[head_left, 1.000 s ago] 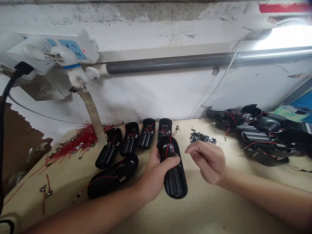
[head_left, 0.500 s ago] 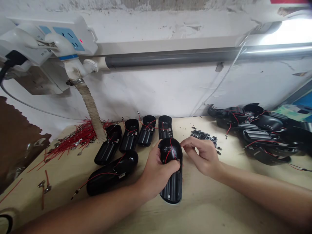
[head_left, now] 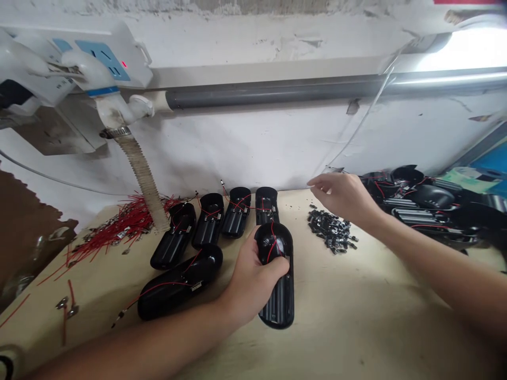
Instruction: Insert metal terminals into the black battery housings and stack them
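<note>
My left hand (head_left: 257,277) is wrapped round a black plastic battery housing (head_left: 279,303), with the thumb pressed on its middle over a thin red wire. The housing's rounded end points away from me and its ribbed battery bay faces up. My right hand (head_left: 340,195) is raised over the far side of the table, just beyond a pile of small dark metal pieces (head_left: 331,229). Its fingers are bent and drawn together; whatever lies between the tips cannot be made out. Beyond my left hand, several similar housings (head_left: 236,219) stand in a row with red wires on them.
Another black housing (head_left: 170,295) lies tilted at the left. Red wires with metal ends (head_left: 122,224) are heaped beneath a ribbed hose (head_left: 142,169). More black housings (head_left: 431,203) are stacked at the right. A wall with a grey pipe (head_left: 269,97) bounds the wooden table (head_left: 340,327).
My right hand has left the side of the held housing and moved up and right, beyond the metal pieces. My left hand keeps its hold, nearly still; the view has shifted slightly.
</note>
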{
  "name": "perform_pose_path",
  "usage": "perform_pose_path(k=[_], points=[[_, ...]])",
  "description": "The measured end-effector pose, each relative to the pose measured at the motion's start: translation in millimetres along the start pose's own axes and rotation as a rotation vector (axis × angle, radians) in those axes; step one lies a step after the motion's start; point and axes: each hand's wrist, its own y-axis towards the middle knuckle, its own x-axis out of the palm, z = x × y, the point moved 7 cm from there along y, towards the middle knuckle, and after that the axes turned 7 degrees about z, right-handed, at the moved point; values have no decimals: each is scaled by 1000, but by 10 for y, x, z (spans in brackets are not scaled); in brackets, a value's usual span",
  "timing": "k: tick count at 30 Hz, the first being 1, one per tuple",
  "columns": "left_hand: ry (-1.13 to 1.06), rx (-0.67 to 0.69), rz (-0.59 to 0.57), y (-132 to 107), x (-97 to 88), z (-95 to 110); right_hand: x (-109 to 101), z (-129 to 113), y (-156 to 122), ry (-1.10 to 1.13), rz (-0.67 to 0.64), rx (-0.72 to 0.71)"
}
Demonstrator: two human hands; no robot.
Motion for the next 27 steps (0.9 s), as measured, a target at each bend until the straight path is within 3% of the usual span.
perform_pose_path(k=[3,7,14,18,21,24,27], points=[[-12,-14,-15,-3,14,2,116,217,108,-150,-175,-3],[-22,-17,-6,-1,17,11,242,338,67,-168,-266,3],[-16,9,1,-8,-2,-14,281,329,44,-171,-256,3],[30,201,144,-20,-120,83,238,150,-12,-84,-217,11],[75,266,230,-9,-184,107,292,-128,-214,142,-243,29],[48,207,243,41,-204,37,377,-467,-510,625,-309,52],[50,211,257,66,-217,18,412,-662,-751,906,-327,77]])
